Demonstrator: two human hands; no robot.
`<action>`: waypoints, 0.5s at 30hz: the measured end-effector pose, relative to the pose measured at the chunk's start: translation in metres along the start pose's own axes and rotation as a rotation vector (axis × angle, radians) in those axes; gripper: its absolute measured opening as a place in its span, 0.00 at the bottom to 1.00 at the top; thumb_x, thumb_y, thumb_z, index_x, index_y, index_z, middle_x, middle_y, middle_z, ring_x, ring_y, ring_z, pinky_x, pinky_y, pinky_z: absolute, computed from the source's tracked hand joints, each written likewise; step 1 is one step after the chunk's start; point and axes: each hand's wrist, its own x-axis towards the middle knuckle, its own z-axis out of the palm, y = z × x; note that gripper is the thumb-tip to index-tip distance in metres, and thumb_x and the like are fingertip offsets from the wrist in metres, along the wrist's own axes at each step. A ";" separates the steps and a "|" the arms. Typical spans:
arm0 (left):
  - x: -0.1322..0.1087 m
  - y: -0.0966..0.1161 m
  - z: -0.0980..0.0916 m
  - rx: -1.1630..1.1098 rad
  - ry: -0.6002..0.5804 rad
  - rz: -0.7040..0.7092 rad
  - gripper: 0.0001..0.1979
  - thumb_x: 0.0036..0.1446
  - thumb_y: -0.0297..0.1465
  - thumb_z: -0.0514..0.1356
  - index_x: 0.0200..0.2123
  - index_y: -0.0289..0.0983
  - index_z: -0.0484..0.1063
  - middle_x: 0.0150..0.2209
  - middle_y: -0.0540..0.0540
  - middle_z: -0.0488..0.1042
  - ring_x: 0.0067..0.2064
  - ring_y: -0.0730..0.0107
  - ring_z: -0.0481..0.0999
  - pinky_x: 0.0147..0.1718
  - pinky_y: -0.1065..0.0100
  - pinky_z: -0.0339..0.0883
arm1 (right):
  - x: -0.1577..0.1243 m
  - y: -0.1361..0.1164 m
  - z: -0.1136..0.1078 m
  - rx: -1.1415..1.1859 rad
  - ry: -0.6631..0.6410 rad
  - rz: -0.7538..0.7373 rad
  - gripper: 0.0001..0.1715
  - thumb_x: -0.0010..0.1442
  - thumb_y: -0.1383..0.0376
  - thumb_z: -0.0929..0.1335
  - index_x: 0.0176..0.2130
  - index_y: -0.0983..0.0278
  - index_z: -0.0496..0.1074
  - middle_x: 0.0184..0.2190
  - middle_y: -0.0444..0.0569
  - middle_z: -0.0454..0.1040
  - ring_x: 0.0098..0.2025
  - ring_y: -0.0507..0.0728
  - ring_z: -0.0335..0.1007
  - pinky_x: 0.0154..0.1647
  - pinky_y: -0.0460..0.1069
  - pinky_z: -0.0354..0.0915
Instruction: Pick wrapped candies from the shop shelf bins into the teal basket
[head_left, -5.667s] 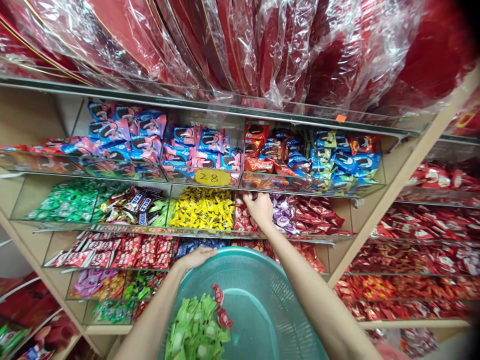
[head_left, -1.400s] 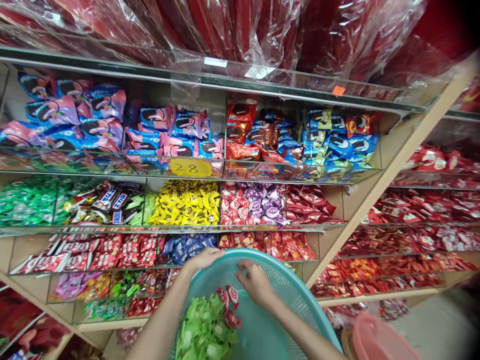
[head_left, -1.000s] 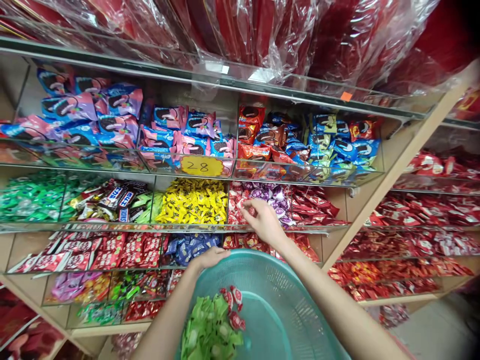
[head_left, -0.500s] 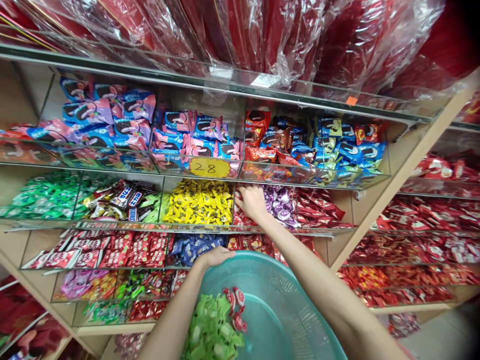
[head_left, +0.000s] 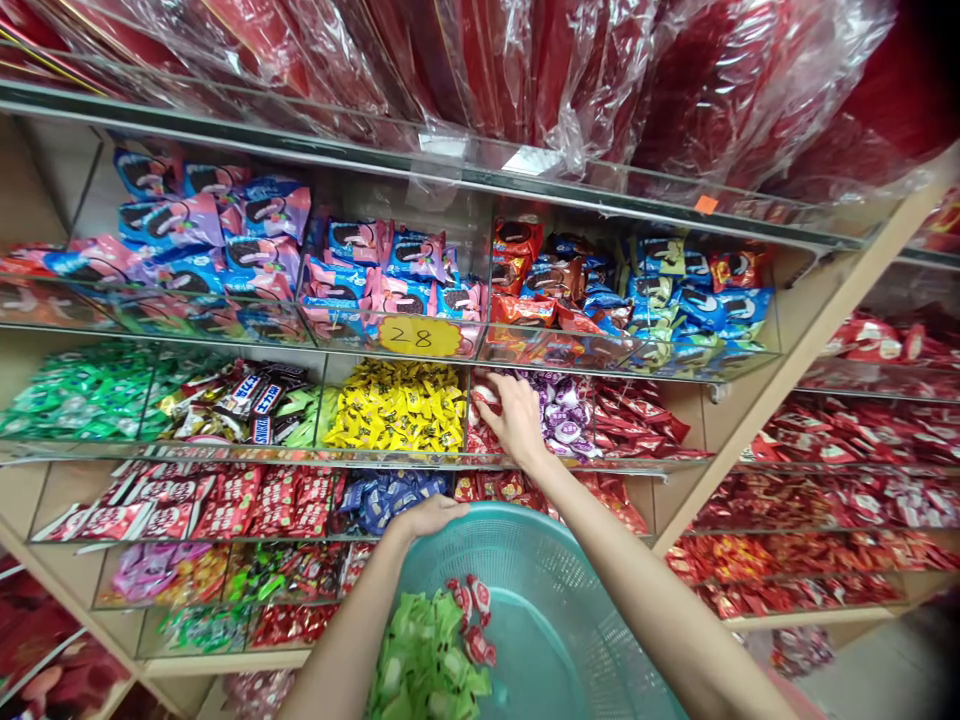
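Note:
My left hand (head_left: 429, 517) grips the far left rim of a round teal plastic basket (head_left: 600, 570), fingers over the edge. In the basket lie many green-wrapped candies (head_left: 424, 660) and several red-and-white twist-wrapped candies (head_left: 480, 645). My right hand (head_left: 516, 415) reaches into a middle-shelf compartment, over red-and-white wrapped candies (head_left: 484, 438). Its thumb and fingers are apart, with candy showing between them; whether they touch one is not clear. Purple-and-white wrapped candies (head_left: 566, 415) lie just right of the hand, and yellow-wrapped candies (head_left: 397, 405) to its left.
Glass-fronted shelves hold packaged cookies (head_left: 409, 255) above, behind a yellow price tag (head_left: 420, 336) reading 28. Chocolate bars (head_left: 259, 395) lie left on the middle shelf. Blue-wrapped candies (head_left: 386, 500) sit lower. A wooden upright (head_left: 795, 340) divides this unit from the right one.
My right hand has drawn back a little to the right and down, and its fingers are more spread. The left hand and basket stay nearly in place.

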 end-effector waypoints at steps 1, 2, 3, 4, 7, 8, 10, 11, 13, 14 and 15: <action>0.000 0.000 0.000 -0.010 0.000 -0.002 0.28 0.41 0.54 0.57 0.26 0.32 0.72 0.19 0.53 0.66 0.23 0.77 0.60 0.25 0.72 0.55 | -0.005 0.001 -0.002 0.040 0.033 -0.002 0.22 0.59 0.60 0.61 0.52 0.63 0.60 0.44 0.51 0.68 0.43 0.59 0.59 0.41 0.51 0.52; 0.000 0.001 0.001 -0.021 0.000 -0.004 0.28 0.41 0.54 0.57 0.25 0.32 0.72 0.19 0.52 0.66 0.23 0.77 0.60 0.25 0.72 0.55 | -0.010 0.002 -0.003 0.076 0.064 -0.005 0.22 0.59 0.60 0.60 0.53 0.63 0.60 0.45 0.52 0.67 0.44 0.58 0.59 0.42 0.51 0.53; 0.000 0.001 0.001 -0.033 0.001 -0.008 0.28 0.40 0.54 0.57 0.25 0.32 0.72 0.19 0.52 0.67 0.22 0.77 0.60 0.25 0.72 0.55 | -0.015 0.002 -0.005 0.109 0.096 -0.011 0.22 0.60 0.60 0.60 0.53 0.63 0.59 0.47 0.52 0.67 0.45 0.58 0.59 0.43 0.51 0.53; -0.001 0.002 0.001 -0.046 0.001 -0.012 0.28 0.40 0.54 0.57 0.25 0.32 0.72 0.19 0.52 0.67 0.22 0.77 0.61 0.25 0.72 0.55 | -0.020 0.002 -0.006 0.138 0.129 -0.021 0.22 0.60 0.61 0.60 0.53 0.62 0.59 0.47 0.52 0.66 0.46 0.58 0.59 0.44 0.52 0.53; -0.002 0.004 0.002 -0.096 -0.012 -0.019 0.28 0.39 0.53 0.58 0.26 0.31 0.74 0.21 0.51 0.70 0.23 0.76 0.63 0.27 0.71 0.57 | -0.034 0.001 -0.012 0.198 0.218 -0.046 0.22 0.59 0.62 0.61 0.53 0.61 0.59 0.48 0.51 0.67 0.48 0.57 0.60 0.47 0.53 0.53; -0.002 0.004 0.002 -0.113 -0.019 -0.022 0.28 0.39 0.53 0.58 0.28 0.31 0.74 0.22 0.50 0.71 0.24 0.75 0.64 0.28 0.71 0.58 | -0.041 0.000 -0.014 0.212 0.233 -0.047 0.23 0.59 0.62 0.62 0.53 0.61 0.59 0.47 0.52 0.67 0.48 0.57 0.60 0.48 0.53 0.53; -0.002 0.005 0.002 -0.137 -0.035 -0.031 0.28 0.40 0.52 0.59 0.31 0.31 0.75 0.24 0.49 0.73 0.25 0.74 0.66 0.30 0.70 0.59 | -0.058 -0.002 -0.016 0.234 0.220 -0.040 0.24 0.58 0.62 0.63 0.53 0.60 0.59 0.47 0.52 0.67 0.49 0.58 0.61 0.48 0.54 0.54; -0.002 0.004 0.002 -0.143 -0.040 -0.032 0.28 0.40 0.52 0.59 0.32 0.31 0.75 0.25 0.49 0.74 0.26 0.74 0.66 0.31 0.70 0.60 | -0.069 -0.003 -0.017 0.245 0.192 -0.035 0.24 0.57 0.62 0.63 0.53 0.60 0.59 0.46 0.52 0.68 0.49 0.58 0.61 0.48 0.55 0.55; 0.000 0.004 0.002 -0.144 -0.043 -0.028 0.28 0.40 0.51 0.60 0.33 0.31 0.75 0.26 0.48 0.74 0.28 0.72 0.67 0.32 0.69 0.60 | -0.095 -0.005 -0.016 0.270 0.098 -0.038 0.23 0.57 0.62 0.63 0.53 0.60 0.60 0.46 0.53 0.68 0.49 0.58 0.62 0.48 0.54 0.56; 0.001 0.003 0.003 -0.143 -0.037 -0.020 0.28 0.39 0.51 0.60 0.34 0.31 0.75 0.27 0.47 0.74 0.28 0.72 0.68 0.32 0.69 0.60 | -0.109 -0.006 -0.014 0.285 0.035 -0.044 0.23 0.57 0.63 0.63 0.52 0.60 0.61 0.46 0.52 0.68 0.49 0.58 0.62 0.48 0.54 0.56; 0.002 0.003 0.003 -0.141 -0.028 -0.011 0.29 0.39 0.51 0.60 0.34 0.31 0.75 0.28 0.47 0.75 0.29 0.71 0.68 0.33 0.69 0.60 | -0.123 -0.006 -0.011 0.302 -0.033 -0.042 0.22 0.57 0.63 0.63 0.52 0.60 0.61 0.46 0.52 0.68 0.49 0.57 0.62 0.48 0.53 0.57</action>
